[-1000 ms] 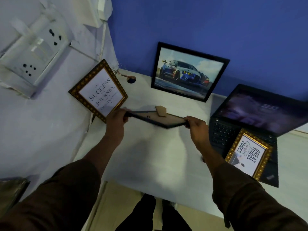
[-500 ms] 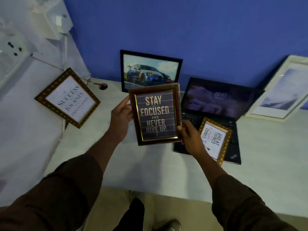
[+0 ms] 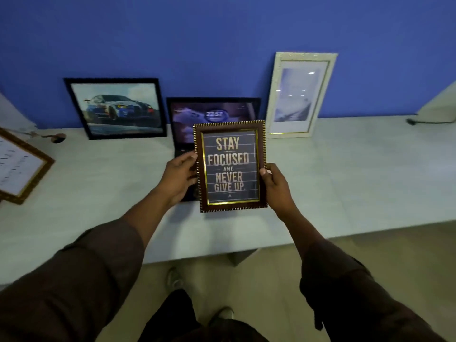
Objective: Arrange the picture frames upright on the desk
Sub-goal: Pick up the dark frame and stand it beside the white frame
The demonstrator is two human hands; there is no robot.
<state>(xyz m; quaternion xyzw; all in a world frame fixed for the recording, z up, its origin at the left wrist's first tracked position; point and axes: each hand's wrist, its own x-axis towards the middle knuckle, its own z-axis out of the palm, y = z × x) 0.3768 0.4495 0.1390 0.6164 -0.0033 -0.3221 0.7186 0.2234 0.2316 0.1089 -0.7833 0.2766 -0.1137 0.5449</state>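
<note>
you: left hand (image 3: 178,176) + right hand (image 3: 275,186) fingers clamp brown frame (image 3: 230,166) by side edges | upright, text facing you for placement | above desk (image 3: 345,174)

The wall (image 3: 222,33) at the back was deep blue. A long pale desk (image 3: 345,181) stood against it. The floor (image 3: 370,255) under the desk was light tan. The room looked dim, and soft light shone on the desk top.

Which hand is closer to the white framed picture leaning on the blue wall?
Right. The right hand grips the brown frame's right edge, below the white frame; the left hand holds the far edge.
</note>
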